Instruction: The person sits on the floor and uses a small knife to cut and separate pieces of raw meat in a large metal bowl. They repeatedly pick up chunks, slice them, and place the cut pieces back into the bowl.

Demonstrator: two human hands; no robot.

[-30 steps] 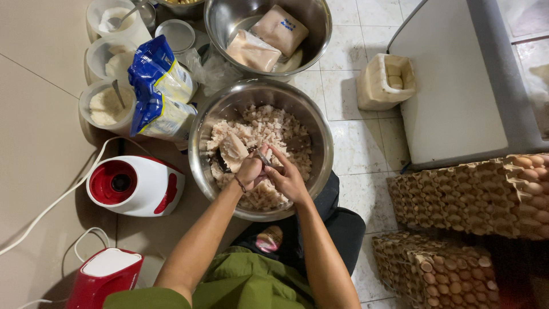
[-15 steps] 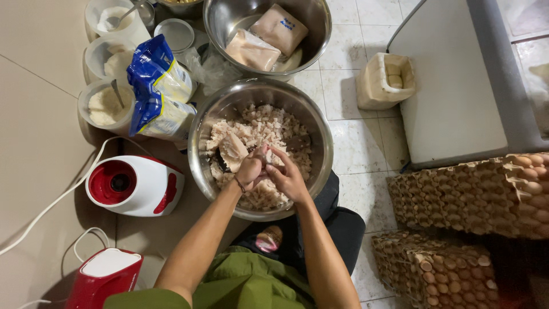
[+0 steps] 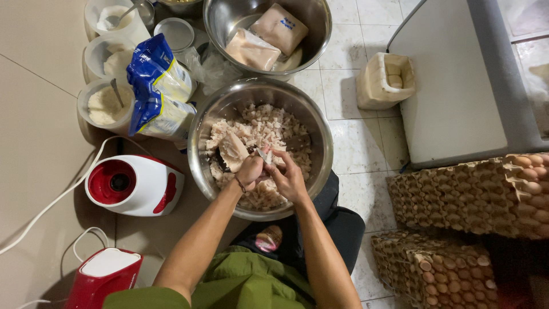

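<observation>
A large steel bowl [image 3: 200, 143] on the tiled floor holds many pale chopped meat pieces [image 3: 269, 129]. Both my hands are over its near side. My left hand [image 3: 250, 170] grips a big pale chunk of meat [image 3: 233, 150], held up above the pile. My right hand [image 3: 290, 178] is closed beside it, touching the left hand, and a small shiny knife blade [image 3: 262, 154] pokes out between the two hands against the chunk. The knife's handle is hidden in my fingers.
Behind it, a second steel bowl [image 3: 320, 34] holds two sealed pale packs. Left: a blue and yellow bag [image 3: 157, 91], tubs of white powder [image 3: 106, 106], a red and white appliance [image 3: 134, 186], cords. Right: a cut plastic jug [image 3: 384, 80], a white board, stacked egg trays [image 3: 474, 194].
My hands stay in the same spot over the bowl, with only small finger and blade movements against the chunk.
</observation>
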